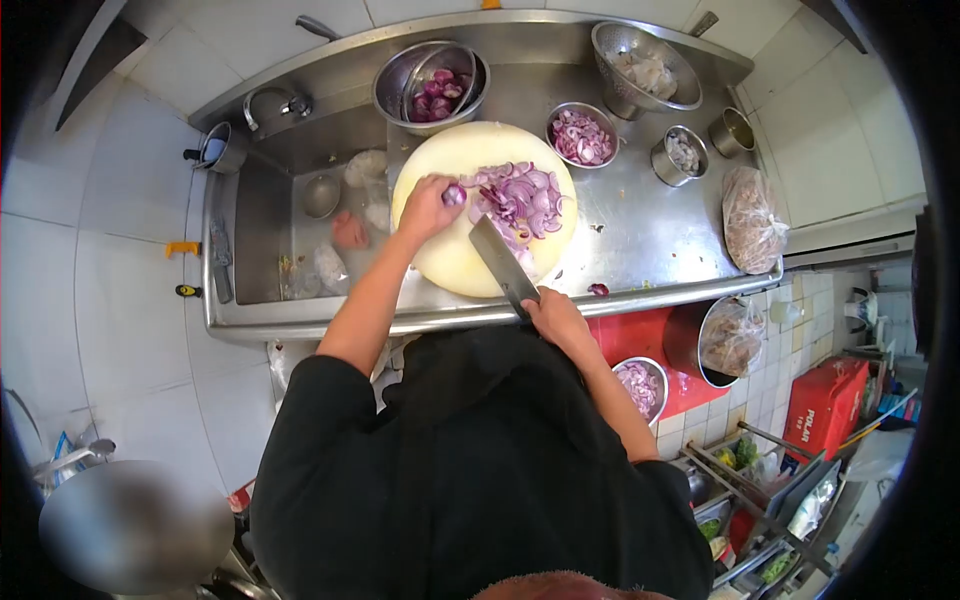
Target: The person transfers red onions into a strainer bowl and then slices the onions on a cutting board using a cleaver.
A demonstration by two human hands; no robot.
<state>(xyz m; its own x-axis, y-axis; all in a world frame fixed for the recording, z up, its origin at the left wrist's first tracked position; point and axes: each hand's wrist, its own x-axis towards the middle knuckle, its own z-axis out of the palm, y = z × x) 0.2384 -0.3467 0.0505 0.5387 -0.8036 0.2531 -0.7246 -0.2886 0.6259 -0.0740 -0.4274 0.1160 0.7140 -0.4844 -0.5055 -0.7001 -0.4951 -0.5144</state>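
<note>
On the round cutting board [440, 262], my left hand [430, 208] grips a peeled purple onion [454, 195] at the left of the sliced onions [520, 203]. My right hand [558, 318] is closed round the handle of a broad knife [500, 262] at the counter's front edge. The blade slants up and left over the board, its tip just below the slices and apart from the onion. Whole onions [438, 95] lie in a metal bowl behind the board. A second bowl [583, 135] at the back right holds more slices.
A sink [265, 210] with bags and a small bowl is at the left. A colander [648, 72], small metal pots [680, 156] and a filled plastic bag [752, 222] stand at the right. Below the counter are a large pot [690, 340] and another onion bowl [641, 388].
</note>
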